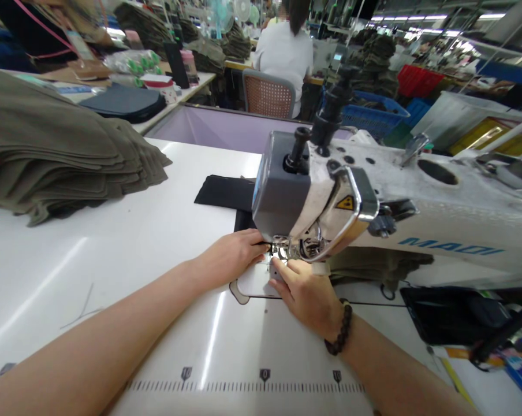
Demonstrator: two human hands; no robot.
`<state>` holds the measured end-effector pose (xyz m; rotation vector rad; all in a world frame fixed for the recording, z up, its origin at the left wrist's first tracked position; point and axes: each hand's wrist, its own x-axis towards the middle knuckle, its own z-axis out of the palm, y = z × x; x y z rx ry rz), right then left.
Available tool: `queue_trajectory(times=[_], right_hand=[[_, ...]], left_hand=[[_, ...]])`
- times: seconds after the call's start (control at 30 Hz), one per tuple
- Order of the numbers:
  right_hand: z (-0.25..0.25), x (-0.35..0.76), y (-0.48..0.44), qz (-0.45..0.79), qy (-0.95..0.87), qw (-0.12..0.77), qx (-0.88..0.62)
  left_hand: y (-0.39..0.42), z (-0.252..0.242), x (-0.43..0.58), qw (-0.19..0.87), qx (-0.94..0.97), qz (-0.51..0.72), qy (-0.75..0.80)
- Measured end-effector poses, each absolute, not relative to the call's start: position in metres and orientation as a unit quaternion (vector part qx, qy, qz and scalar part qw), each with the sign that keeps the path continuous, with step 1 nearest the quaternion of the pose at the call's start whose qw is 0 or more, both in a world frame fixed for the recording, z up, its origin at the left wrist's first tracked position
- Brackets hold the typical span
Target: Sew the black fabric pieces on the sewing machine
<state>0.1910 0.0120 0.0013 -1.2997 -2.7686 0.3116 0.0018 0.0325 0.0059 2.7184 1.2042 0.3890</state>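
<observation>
L bare hand point(235, 257): forearm in from lower L, slanting up to R, palm down, fingers bunched, tips right by the small shiny metal presser foot point(280, 251). It's at the lower end of the black flat cloth piece point(224, 192); can't tell if fingers pinch it or just press, contact pt. is too small to see.

R bare hand point(310, 296): forearm in from lower R, slanting up to L, dark beaded bracelet point(339, 328) on wrist. Back of hand up, index pointing L twd the presser foot, thumb lower & a bit apart. Fingers low over the metal plate just nr. the foot; can't tell if anything's held.

Black cloth lies flat on the glossy white tabletop point(157, 341), L of & partly behind the white-and-grey sewing machine point(282, 179). Its far part has long axis approx. L–R, slanted free end pointing L, other end hidden behind machine head. A narrower part runs from there twd the person, down to L hand & the foot.

Also: tall stack of olive-brown cloth point(62, 150) on tabletop, far L, well apart from hands; more olive-brown folded cloth point(373, 263) under machine arm, R.
</observation>
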Motion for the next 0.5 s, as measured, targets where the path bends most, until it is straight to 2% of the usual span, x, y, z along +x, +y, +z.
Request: queue_trajectory(times=[0.2, 0.5], right_hand=[[-0.002, 0.194, 0.013, 0.091, -0.906, 0.059, -0.409], [-0.007, 0.203, 0.017, 0.089, -0.926, 0.114, -0.349]], left_hand=[[0.027, 0.01, 0.002, 0.049, 0.897, 0.081, 0.431], [0.008, 0.02, 0.011, 0.129, 0.887, 0.0, 0.442]])
